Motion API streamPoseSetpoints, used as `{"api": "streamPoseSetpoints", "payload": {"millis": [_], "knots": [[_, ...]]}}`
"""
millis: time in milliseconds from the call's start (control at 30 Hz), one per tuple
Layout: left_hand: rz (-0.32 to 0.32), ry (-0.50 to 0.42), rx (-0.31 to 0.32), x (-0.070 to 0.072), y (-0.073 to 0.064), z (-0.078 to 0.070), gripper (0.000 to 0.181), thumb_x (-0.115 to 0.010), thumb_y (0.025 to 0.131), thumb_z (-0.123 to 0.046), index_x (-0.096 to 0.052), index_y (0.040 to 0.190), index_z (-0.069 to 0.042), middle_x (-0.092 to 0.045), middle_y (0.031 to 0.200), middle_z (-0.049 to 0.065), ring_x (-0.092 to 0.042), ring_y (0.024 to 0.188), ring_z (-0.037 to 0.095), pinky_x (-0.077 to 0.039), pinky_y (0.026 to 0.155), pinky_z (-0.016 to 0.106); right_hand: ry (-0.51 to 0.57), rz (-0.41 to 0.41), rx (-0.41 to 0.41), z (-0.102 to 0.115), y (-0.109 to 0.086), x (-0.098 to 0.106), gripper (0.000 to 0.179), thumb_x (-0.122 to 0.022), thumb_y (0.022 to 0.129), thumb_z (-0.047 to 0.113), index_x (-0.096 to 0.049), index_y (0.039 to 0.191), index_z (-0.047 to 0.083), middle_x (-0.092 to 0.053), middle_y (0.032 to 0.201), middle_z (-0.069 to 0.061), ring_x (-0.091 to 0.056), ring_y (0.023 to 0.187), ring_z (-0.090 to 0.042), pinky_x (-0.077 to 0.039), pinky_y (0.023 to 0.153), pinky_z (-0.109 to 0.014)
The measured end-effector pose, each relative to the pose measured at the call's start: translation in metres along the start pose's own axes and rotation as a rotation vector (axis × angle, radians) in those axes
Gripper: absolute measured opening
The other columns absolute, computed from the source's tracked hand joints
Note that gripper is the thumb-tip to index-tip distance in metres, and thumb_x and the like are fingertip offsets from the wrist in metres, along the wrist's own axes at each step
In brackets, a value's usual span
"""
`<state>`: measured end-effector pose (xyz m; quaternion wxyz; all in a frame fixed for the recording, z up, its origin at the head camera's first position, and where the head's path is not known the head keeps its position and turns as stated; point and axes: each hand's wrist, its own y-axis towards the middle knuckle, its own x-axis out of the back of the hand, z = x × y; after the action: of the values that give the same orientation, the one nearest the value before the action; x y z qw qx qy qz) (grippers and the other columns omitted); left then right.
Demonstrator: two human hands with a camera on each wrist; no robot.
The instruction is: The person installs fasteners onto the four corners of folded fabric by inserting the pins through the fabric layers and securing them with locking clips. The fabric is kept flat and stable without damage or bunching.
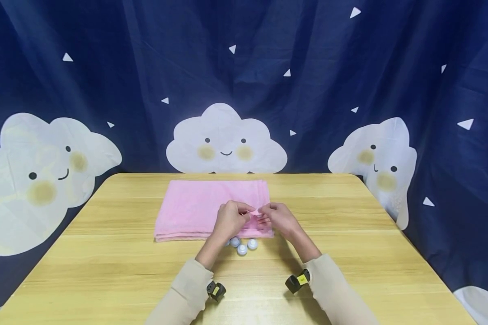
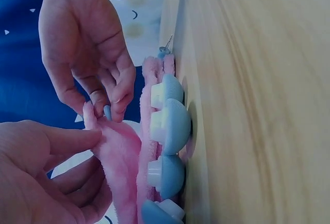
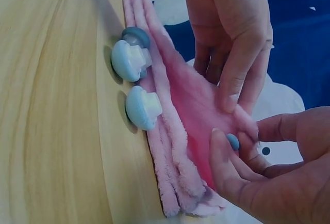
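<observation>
A folded pink plush blanket (image 1: 211, 198) lies on the table, its near right edge lifted between both hands. My left hand (image 1: 230, 219) pinches that edge between thumb and fingers, as the left wrist view shows with the pink cloth (image 2: 116, 152). Close by on the right, my right hand (image 1: 279, 218) holds a small blue piece (image 3: 233, 141) against the cloth edge with thumb and fingers; part of it is hidden by them. Several light-blue mushroom-shaped clips (image 1: 241, 249) with white stems lie along the blanket's near edge, below the hands.
Beside the blanket's folded edge, in the left wrist view, sits another small blue piece with a thin metal pin (image 2: 164, 52). The wooden table (image 1: 105, 271) ends at a dark blue curtain (image 1: 309, 54) with cloud prints. A black device is strapped at each wrist.
</observation>
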<state>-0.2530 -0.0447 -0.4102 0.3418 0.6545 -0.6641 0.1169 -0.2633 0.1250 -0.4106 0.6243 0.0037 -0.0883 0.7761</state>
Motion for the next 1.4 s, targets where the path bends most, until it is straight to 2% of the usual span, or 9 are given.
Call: {"api": "streamPoseSetpoints", "payload": {"millis": [267, 533, 733, 867, 933, 1033, 1133, 1233, 1400], "knots": [[0.026, 0.002, 0.017, -0.002, -0.001, 0.001, 0.018, -0.078, 0.083, -0.002, -0.083, 0.095, -0.014, -0.080, 0.096, 0.005, -0.058, 0.064, 0.007, -0.049, 0.062, 0.026, 0.022, 0.001, -0.008, 0.000, 0.000, 0.001, 0.022, -0.055, 0.099, 0.005, -0.053, 0.112, -0.012, -0.066, 0.103, -0.025, -0.073, 0.087, -0.028, -0.062, 0.081, -0.039], [0.013, 0.013, 0.013, -0.001, -0.001, 0.001, 0.019, -0.078, 0.082, -0.002, -0.083, 0.095, -0.015, -0.080, 0.096, 0.005, -0.056, 0.061, 0.007, -0.047, 0.060, 0.025, 0.019, 0.002, 0.014, -0.001, 0.000, 0.001, 0.022, -0.056, 0.097, 0.004, -0.060, 0.108, -0.015, -0.067, 0.101, -0.021, -0.073, 0.087, -0.027, -0.061, 0.084, -0.041], [-0.029, 0.057, -0.014, 0.001, -0.001, -0.001, 0.014, -0.079, 0.078, -0.002, -0.079, 0.089, -0.011, -0.077, 0.081, 0.003, -0.062, 0.065, 0.011, -0.050, 0.064, 0.030, 0.013, -0.017, 0.025, 0.000, -0.001, 0.003, 0.021, -0.057, 0.097, 0.004, -0.062, 0.106, -0.014, -0.068, 0.097, -0.020, -0.071, 0.081, -0.023, -0.061, 0.081, -0.039], [-0.024, 0.097, 0.017, 0.003, -0.002, -0.006, 0.016, -0.083, 0.077, -0.006, -0.069, 0.080, -0.011, -0.066, 0.068, -0.001, -0.058, 0.062, 0.013, -0.048, 0.063, 0.031, 0.009, -0.043, 0.021, 0.001, -0.001, 0.004, 0.021, -0.059, 0.095, 0.005, -0.063, 0.106, -0.012, -0.068, 0.094, -0.014, -0.070, 0.081, -0.021, -0.061, 0.081, -0.037], [0.020, 0.111, 0.021, 0.005, -0.002, -0.010, 0.019, -0.082, 0.077, -0.005, -0.065, 0.077, -0.012, -0.062, 0.065, -0.002, -0.056, 0.060, 0.013, -0.047, 0.059, 0.029, 0.009, -0.049, 0.019, 0.001, -0.001, 0.004, 0.021, -0.059, 0.095, 0.005, -0.062, 0.108, -0.012, -0.067, 0.094, -0.013, -0.069, 0.082, -0.021, -0.060, 0.082, -0.036], [0.140, 0.141, 0.010, 0.007, -0.005, -0.016, 0.019, -0.081, 0.078, -0.003, -0.065, 0.074, -0.012, -0.062, 0.065, -0.002, -0.056, 0.059, 0.014, -0.047, 0.058, 0.029, 0.013, -0.053, 0.015, 0.001, 0.000, 0.005, 0.023, -0.059, 0.095, 0.006, -0.062, 0.110, -0.012, -0.068, 0.095, -0.014, -0.069, 0.082, -0.020, -0.060, 0.081, -0.034], [0.279, 0.190, -0.010, 0.007, -0.009, -0.021, 0.014, -0.082, 0.078, -0.006, -0.069, 0.076, -0.012, -0.067, 0.071, -0.001, -0.060, 0.066, 0.015, -0.050, 0.065, 0.031, 0.018, -0.054, 0.014, 0.001, 0.000, 0.005, 0.023, -0.059, 0.095, 0.007, -0.062, 0.109, -0.011, -0.070, 0.095, -0.015, -0.070, 0.081, -0.019, -0.059, 0.079, -0.031], [0.388, 0.225, 0.008, 0.005, -0.013, -0.025, 0.012, -0.084, 0.078, -0.011, -0.073, 0.082, -0.009, -0.073, 0.081, 0.003, -0.064, 0.074, 0.019, -0.053, 0.073, 0.036, 0.023, -0.058, 0.014, 0.000, 0.000, 0.005, 0.021, -0.059, 0.095, 0.007, -0.063, 0.106, -0.010, -0.070, 0.092, -0.014, -0.070, 0.079, -0.018, -0.059, 0.076, -0.029], [0.426, 0.280, 0.027, 0.000, -0.018, -0.028, 0.020, -0.087, 0.074, -0.012, -0.075, 0.089, -0.006, -0.075, 0.092, 0.008, -0.068, 0.087, 0.029, -0.053, 0.087, 0.046, 0.025, -0.057, 0.013, -0.002, 0.002, 0.005, 0.021, -0.060, 0.094, 0.007, -0.064, 0.105, -0.010, -0.071, 0.093, -0.015, -0.070, 0.078, -0.017, -0.060, 0.077, -0.030]]}}
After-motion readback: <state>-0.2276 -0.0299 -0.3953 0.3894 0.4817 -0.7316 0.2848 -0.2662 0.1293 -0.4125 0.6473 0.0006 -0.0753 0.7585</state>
